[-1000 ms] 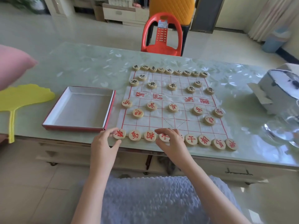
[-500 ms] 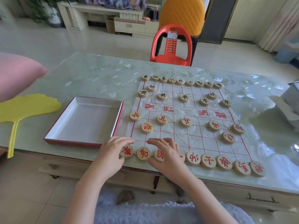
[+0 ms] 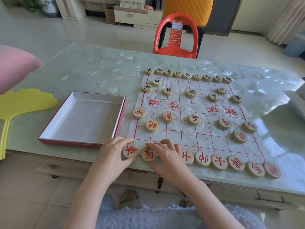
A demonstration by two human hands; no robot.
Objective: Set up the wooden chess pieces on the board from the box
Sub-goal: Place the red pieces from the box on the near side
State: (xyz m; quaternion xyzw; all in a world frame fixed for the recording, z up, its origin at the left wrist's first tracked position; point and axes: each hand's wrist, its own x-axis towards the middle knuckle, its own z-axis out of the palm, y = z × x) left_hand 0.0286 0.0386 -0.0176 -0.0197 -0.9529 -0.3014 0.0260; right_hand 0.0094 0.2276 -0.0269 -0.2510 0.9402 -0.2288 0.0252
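Note:
A paper chess board (image 3: 204, 138) with red lines lies on the table. Black-lettered wooden pieces (image 3: 187, 75) fill its far rows and red-lettered ones (image 3: 218, 161) its near rows. My left hand (image 3: 112, 156) pinches the red corner piece (image 3: 130, 151) at the near left end, fingers above it and thumb below. My right hand (image 3: 168, 157) covers the third piece of the near row, fingers curled over it and thumb at its near side. The second piece (image 3: 148, 154) shows between my hands. The red-and-white box (image 3: 74, 95) left of the board holds nothing.
The near row sits close to the table's front edge (image 3: 231, 184). A yellow leaf-shaped fan (image 3: 24, 103) and a pink cushion (image 3: 14, 68) lie at the left. A red plastic chair (image 3: 176, 40) stands behind the table. A grey object (image 3: 297, 103) sits at the right edge.
My left hand has closed round the corner piece. My right hand has slid left over the third piece of the near row. The view has moved closer to the board.

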